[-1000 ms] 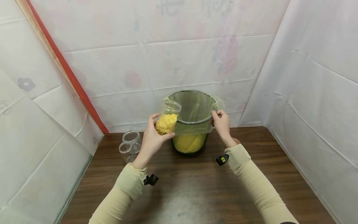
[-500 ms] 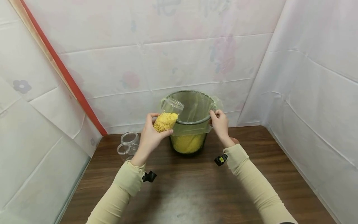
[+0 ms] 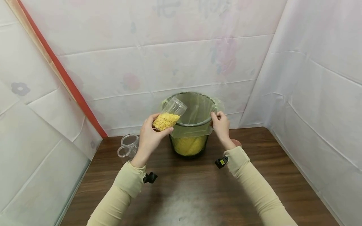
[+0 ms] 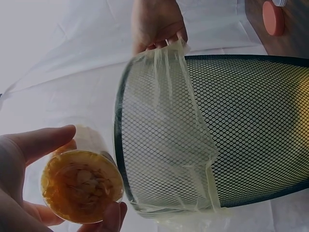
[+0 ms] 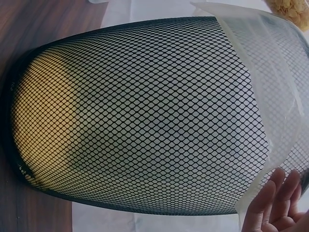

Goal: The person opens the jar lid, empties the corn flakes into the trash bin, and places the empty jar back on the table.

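My left hand (image 3: 150,135) grips a clear jar (image 3: 176,106), which leans to the right over the left rim of a black mesh bin (image 3: 189,147). Yellow flakes (image 3: 166,121) fill the jar's lower part and slope toward its mouth. In the left wrist view the round base of the jar (image 4: 83,186) faces the camera, with fingers and thumb around it. A thin pale-green bag (image 3: 195,131) lines the bin and folds over its rim. My right hand (image 3: 221,125) pinches the bag and rim at the right side. Yellow material shows low through the mesh (image 5: 43,116).
Clear jars (image 3: 128,146) stand on the wooden table (image 3: 183,188) to the left, partly behind my left forearm. A pink round lid (image 4: 273,18) lies right of the bin, mostly behind my right wrist. White sheeting (image 3: 113,62) rises behind and at both sides.
The jar has tipped further to the right in my left hand, and the flakes inside have shifted toward its mouth. My right hand keeps its place at the rim.
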Demonstrator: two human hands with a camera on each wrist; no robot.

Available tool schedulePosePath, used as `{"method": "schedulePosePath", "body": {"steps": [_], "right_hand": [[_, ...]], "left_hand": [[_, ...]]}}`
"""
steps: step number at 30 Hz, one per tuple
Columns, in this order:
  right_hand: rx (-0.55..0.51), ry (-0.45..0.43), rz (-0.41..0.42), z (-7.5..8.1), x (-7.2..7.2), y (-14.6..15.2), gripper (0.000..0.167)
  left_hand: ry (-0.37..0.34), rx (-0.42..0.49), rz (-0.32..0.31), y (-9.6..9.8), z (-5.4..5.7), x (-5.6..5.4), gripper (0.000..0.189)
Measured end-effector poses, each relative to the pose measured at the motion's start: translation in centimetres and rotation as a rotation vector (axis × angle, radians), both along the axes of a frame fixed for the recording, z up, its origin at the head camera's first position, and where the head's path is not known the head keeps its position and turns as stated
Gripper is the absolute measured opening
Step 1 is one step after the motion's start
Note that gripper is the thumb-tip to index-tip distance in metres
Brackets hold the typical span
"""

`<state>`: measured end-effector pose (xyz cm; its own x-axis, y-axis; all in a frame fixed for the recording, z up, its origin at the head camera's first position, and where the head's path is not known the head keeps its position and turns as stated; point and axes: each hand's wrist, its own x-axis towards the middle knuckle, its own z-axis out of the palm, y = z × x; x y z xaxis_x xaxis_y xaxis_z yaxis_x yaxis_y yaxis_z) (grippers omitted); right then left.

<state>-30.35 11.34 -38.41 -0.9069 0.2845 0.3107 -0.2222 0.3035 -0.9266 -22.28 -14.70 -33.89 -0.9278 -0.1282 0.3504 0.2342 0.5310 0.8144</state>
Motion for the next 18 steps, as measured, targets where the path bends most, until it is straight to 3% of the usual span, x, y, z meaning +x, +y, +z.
{"method": "schedulePosePath", "body": {"steps": [11,18], "right_hand": [[0.004,0.019,0.002,-0.2,-0.1,-0.5,0.03],[-0.01,0.026,0.02,-0.3,0.0,-0.6,0.031]], "left_hand": [[0.038,0.085,-0.019,-0.6,0.6,-0.2,0.067],[0.05,0.066,-0.005,-0.9,1.3,-0.4,0.066]]}}
